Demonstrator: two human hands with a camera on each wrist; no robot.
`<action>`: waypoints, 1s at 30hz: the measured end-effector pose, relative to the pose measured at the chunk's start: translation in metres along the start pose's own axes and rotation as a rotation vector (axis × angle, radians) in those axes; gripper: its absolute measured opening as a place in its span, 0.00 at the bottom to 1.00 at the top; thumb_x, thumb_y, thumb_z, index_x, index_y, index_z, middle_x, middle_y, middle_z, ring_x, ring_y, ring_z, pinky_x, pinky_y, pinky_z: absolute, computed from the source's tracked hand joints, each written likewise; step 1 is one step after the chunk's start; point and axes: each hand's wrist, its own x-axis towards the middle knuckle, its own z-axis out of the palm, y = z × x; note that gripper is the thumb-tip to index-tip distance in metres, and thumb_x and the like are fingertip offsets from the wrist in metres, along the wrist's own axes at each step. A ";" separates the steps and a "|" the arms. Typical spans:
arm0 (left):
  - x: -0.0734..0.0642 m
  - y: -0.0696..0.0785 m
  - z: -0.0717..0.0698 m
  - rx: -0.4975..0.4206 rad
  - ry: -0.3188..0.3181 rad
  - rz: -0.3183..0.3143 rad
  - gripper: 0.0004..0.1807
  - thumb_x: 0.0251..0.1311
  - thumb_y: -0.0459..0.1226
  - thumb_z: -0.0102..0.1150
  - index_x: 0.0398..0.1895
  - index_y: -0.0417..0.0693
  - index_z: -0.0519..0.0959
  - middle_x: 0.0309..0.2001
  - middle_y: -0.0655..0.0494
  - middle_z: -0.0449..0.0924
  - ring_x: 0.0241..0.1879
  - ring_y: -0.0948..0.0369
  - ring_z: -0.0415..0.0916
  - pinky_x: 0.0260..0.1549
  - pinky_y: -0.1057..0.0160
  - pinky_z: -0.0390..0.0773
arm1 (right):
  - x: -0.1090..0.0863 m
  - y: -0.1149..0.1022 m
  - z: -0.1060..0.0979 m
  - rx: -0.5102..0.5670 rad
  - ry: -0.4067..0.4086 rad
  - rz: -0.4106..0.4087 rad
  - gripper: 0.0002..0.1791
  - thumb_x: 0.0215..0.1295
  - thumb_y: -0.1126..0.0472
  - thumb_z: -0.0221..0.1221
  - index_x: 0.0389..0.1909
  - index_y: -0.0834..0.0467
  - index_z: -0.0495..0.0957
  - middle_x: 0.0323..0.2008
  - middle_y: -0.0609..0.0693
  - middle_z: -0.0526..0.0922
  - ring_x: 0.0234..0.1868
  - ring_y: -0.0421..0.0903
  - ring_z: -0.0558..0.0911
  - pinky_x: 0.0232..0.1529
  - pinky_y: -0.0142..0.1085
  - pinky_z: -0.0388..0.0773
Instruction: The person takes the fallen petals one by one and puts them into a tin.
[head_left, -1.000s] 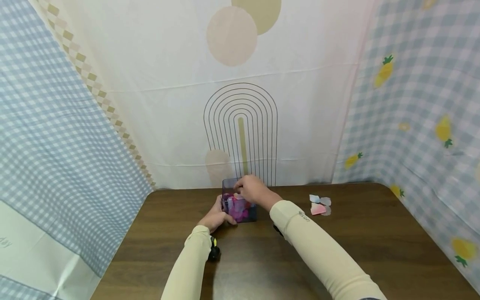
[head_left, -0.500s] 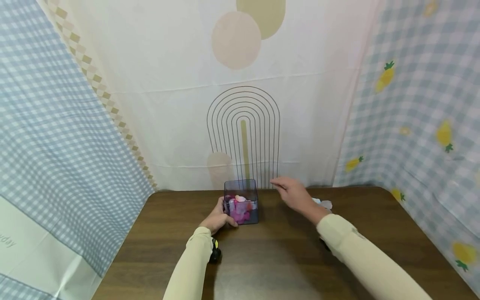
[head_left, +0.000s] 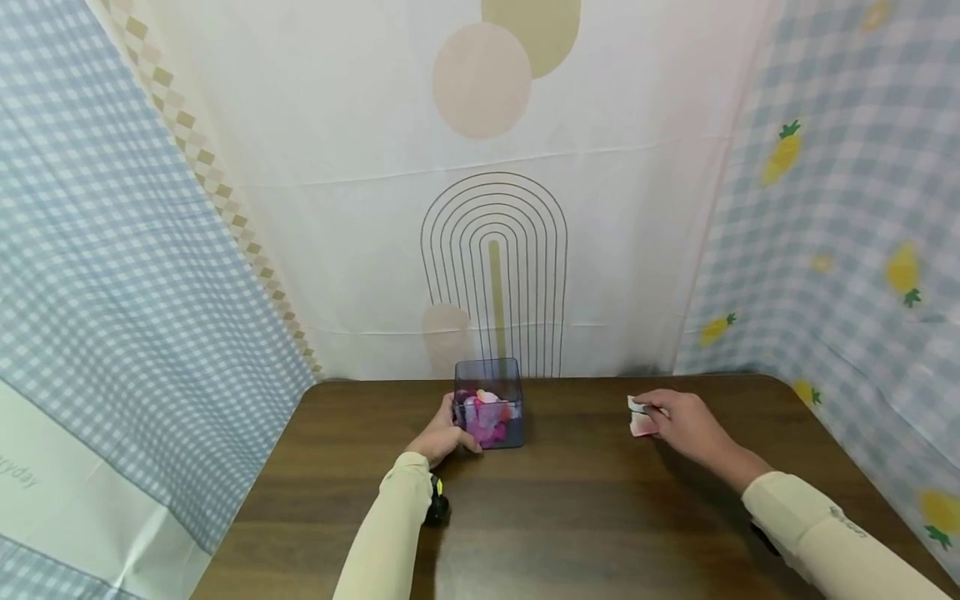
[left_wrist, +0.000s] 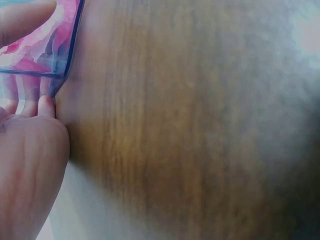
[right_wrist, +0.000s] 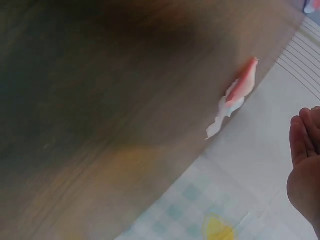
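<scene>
A see-through bluish plastic box stands at the back of the table with pink, magenta and white petals inside. My left hand grips its left side, the thumb on the near wall and the other fingers round the edge. In the left wrist view, the fingers show through the box wall. To the right, my right hand reaches over a small group of loose petals, its fingertips at a pale blue petal above a pink one. The right wrist view shows extended fingers apart from the petals.
The brown wooden table ends at a white cloth backdrop right behind the box. Checked cloths hang at both sides, the right one printed with pineapples. A dark wrist device sits on the left wrist.
My right hand has come out of the box and moved right to the loose petals on the table. My left hand has stayed on the box. The head view has shifted slightly.
</scene>
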 end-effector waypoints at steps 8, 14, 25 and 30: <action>-0.001 0.003 -0.002 -0.002 0.017 -0.008 0.62 0.33 0.18 0.74 0.76 0.51 0.54 0.72 0.40 0.68 0.69 0.47 0.71 0.76 0.44 0.66 | -0.003 0.005 0.004 -0.098 -0.273 -0.037 0.20 0.70 0.62 0.68 0.60 0.65 0.83 0.53 0.59 0.90 0.52 0.55 0.90 0.53 0.56 0.86; -0.004 0.006 0.000 -0.014 0.003 -0.011 0.61 0.35 0.18 0.73 0.76 0.51 0.54 0.72 0.40 0.69 0.66 0.48 0.74 0.73 0.48 0.69 | 0.001 0.010 0.011 -0.226 -0.350 -0.139 0.13 0.68 0.67 0.67 0.31 0.51 0.73 0.31 0.43 0.76 0.34 0.42 0.71 0.38 0.41 0.72; -0.006 0.007 0.000 -0.010 -0.005 -0.007 0.61 0.37 0.19 0.75 0.77 0.51 0.53 0.73 0.38 0.68 0.69 0.46 0.72 0.78 0.42 0.64 | 0.004 0.019 0.028 -0.337 -0.204 -0.206 0.07 0.72 0.64 0.66 0.32 0.54 0.84 0.33 0.50 0.88 0.39 0.54 0.88 0.43 0.51 0.86; -0.005 0.006 0.000 -0.010 -0.005 -0.003 0.62 0.37 0.19 0.75 0.78 0.50 0.53 0.74 0.38 0.67 0.73 0.43 0.68 0.80 0.38 0.60 | 0.001 0.023 0.032 -0.344 -0.176 -0.206 0.08 0.70 0.65 0.67 0.30 0.54 0.82 0.32 0.50 0.87 0.39 0.54 0.88 0.42 0.51 0.86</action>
